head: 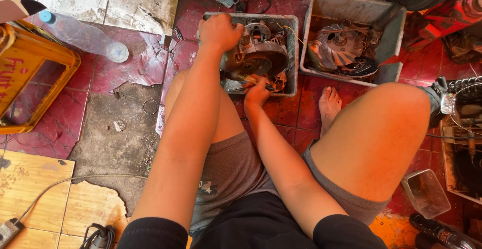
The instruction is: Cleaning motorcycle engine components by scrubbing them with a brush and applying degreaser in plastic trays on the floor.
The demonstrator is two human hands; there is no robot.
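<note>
1. Squatting low on the floor, the person works with both arms stretched forward between the knees; near their right knee a clear plastic tub (426, 192) and a dark bottle (442, 234) lie loose, and a shifted leg could knock either over.
2. On the near left a cable (60, 184) trails across the wooden boards toward a plug block, close enough to snag a foot if the person stands up in a hurry.
3. Farther out, the right hand (257, 92) is closed around a slim tool (253, 83), its tip pushed under the metal engine part (256, 53). I judge that a slip here could drive the tip into the other hand or gouge the part.
4. That engine part sits inside the grey tray (293, 53), just beyond the knees, tilted among other pieces. It could roll if the grip eases.
5. The left hand (218, 30) is curled over the part's far left edge, gripping it and steadying it against the tray corner; oily metal may let the fingers slide.
6. A bare foot (329, 106) rests just right of the tray, exposed to anything heavy that tips out.
7. Farthest right, a second tray (321, 8) holds a finned fan wheel (341, 45); farthest left lies a plastic water bottle (83, 35).
</note>
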